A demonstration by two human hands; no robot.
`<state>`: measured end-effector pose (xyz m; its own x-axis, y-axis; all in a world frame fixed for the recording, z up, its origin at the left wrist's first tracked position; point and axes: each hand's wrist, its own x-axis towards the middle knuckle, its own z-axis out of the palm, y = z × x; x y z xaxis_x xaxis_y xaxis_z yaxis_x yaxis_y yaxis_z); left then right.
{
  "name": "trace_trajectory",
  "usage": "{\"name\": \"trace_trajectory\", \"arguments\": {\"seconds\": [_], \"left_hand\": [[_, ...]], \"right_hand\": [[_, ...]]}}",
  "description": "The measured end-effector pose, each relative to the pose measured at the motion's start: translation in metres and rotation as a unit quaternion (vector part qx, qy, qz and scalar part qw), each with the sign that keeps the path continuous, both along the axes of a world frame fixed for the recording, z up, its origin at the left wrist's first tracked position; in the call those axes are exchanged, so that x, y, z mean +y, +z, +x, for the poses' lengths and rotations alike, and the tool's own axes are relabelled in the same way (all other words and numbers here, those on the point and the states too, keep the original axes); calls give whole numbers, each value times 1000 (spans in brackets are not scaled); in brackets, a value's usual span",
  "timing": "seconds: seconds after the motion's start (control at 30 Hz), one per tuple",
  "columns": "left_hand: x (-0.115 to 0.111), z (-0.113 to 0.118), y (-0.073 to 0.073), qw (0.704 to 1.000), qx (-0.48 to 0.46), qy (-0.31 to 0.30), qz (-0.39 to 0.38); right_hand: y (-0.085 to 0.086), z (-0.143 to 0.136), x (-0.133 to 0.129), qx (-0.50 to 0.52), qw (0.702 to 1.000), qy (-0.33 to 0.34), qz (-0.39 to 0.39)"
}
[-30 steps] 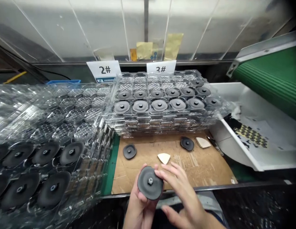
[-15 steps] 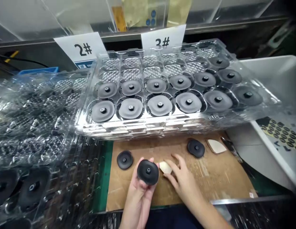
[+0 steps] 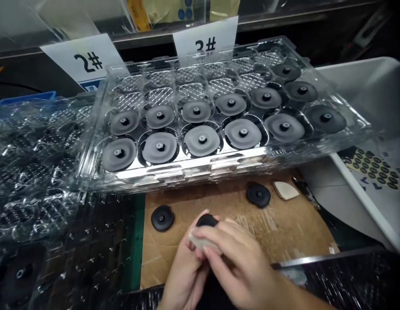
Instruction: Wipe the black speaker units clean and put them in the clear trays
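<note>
My left hand point(image 3: 185, 265) is closed around a black rounded disc point(image 3: 207, 220), mostly hidden by the fingers. Pinched in my right hand point(image 3: 238, 256) is a small off-white pad point(image 3: 204, 243), pressed over the near part of that disc; motion blurs it. A loose black disc point(image 3: 162, 218) with a small raised hub lies on the brown cardboard point(image 3: 167, 262), left of my hands. To their right rests another black disc point(image 3: 258, 196), beside a second off-white pad point(image 3: 285, 190).
Behind my hands a clear plastic tray point(image 3: 187, 165) holds rows of black discs, with bare pockets at the back. More clear trays point(image 3: 41, 172) stand at the left. A pale bin point(image 3: 358, 202) and sheets of oval stickers point(image 3: 374, 170) are at the right. Signs point(image 3: 87, 60) hang behind.
My right hand has moved left, bringing the pad from beside the black disc onto it. The disc is now largely covered. The view has shifted slightly.
</note>
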<state>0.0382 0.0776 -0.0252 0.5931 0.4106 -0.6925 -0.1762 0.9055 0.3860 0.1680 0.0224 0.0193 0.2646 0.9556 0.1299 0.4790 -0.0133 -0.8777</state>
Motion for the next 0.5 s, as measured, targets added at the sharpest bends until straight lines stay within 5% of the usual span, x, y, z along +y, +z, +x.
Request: {"name": "trace_trajectory", "arguments": {"seconds": [0.1, 0.2, 0.37, 0.5], "left_hand": [[-2, 3, 14, 1000, -2, 5, 27], [-5, 5, 25, 998, 9, -8, 56], [-13, -1, 35, 997, 17, -2, 73], [-24, 0, 40, 997, 16, -11, 78]], "right_hand": [[13, -4, -1, 6, 998, 52, -33], [14, -7, -6, -50, 999, -13, 16], [19, -17, -25, -52, 997, 28, 50], [24, -18, -29, -74, 993, -44, 84]]}}
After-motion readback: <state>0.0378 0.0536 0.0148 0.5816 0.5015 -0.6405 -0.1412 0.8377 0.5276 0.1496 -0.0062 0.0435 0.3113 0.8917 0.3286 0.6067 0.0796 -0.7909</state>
